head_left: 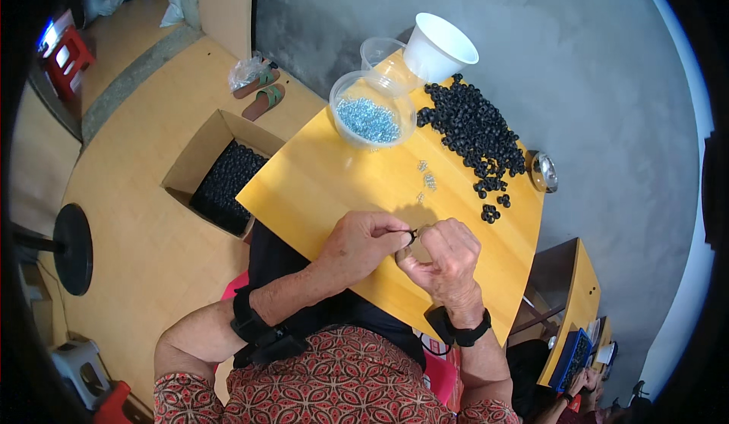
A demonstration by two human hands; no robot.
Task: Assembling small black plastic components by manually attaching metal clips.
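Over the near part of the yellow table [364, 189], my two hands meet at a small black ring-like part [412, 237]. My left hand [363, 245] is closed, pinching this part between thumb and forefinger. From the other side my right hand [444, 255] is closed with its fingertips at the part; whatever it pinches is too small to make out. Just beyond my hands lie several tiny clear-silvery pieces [430, 182]. Farther off, a clear round tub [372, 109] holds many pale-blue, shiny small pieces. A large heap of black round parts [474, 128] spreads along the table's right side.
A white bucket [440, 48] and another clear tub [382, 50] stand at the far corner. A round metal-rimmed dish [544, 172] sits by the right edge, near the wall. On the floor left, a cardboard box [199, 154] holds black parts. Another person's hands [588, 382] work at lower right.
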